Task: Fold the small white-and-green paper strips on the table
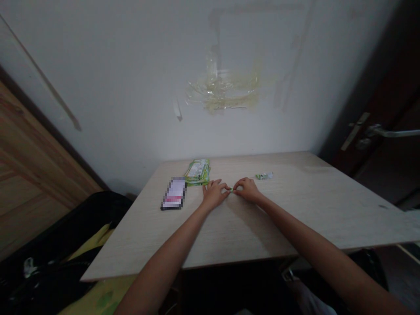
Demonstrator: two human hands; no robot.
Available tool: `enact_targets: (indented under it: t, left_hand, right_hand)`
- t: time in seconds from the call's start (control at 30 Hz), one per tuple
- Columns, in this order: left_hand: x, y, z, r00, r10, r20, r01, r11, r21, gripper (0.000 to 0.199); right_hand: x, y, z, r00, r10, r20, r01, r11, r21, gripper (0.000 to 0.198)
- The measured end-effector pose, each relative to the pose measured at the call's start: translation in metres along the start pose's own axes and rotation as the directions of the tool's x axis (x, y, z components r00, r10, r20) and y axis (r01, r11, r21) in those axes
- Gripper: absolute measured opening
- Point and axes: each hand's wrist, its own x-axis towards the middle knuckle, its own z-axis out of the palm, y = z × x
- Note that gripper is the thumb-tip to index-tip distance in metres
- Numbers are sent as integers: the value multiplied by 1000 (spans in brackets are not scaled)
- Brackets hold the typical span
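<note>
Over the middle of the table, my left hand (215, 193) and my right hand (246, 189) meet fingertip to fingertip. Both pinch a small green piece (231, 190), mostly covered by the fingers; its kind is too small to make out. Just behind my left hand lies a stack of flat green-and-white packets (197, 170). A small crumpled or folded green-and-white packet (264, 176) rests beyond my right hand, to its right. Left of my left hand, a phone (174, 193) lies face up with its lit screen blurred.
The pale wooden table (288, 210) stands against a grey-white wall (131, 78) with old tape marks (226, 92). A dark door with a metal handle (393, 132) is at the right. Black and yellow items (95, 245) lie below the table's left edge.
</note>
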Motion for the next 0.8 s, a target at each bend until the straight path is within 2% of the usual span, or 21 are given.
enact_targets:
  t: [0.23,0.37,0.8]
  left_hand:
    - [-1,-3,-6,996,-10,83,7,999,31,31]
    - [-1,-5,-5,994,-12,108,7,999,45,32]
    - [-1,-8,2,996,3,90,-13,994,108,34]
  right_hand:
    - [4,3,2,998,36,44,-34,999,-32,20]
    - [4,3,1,998,1,60,2,999,-43,20]
    - [7,3,-4,989,-15,144,20,999,-37,28]
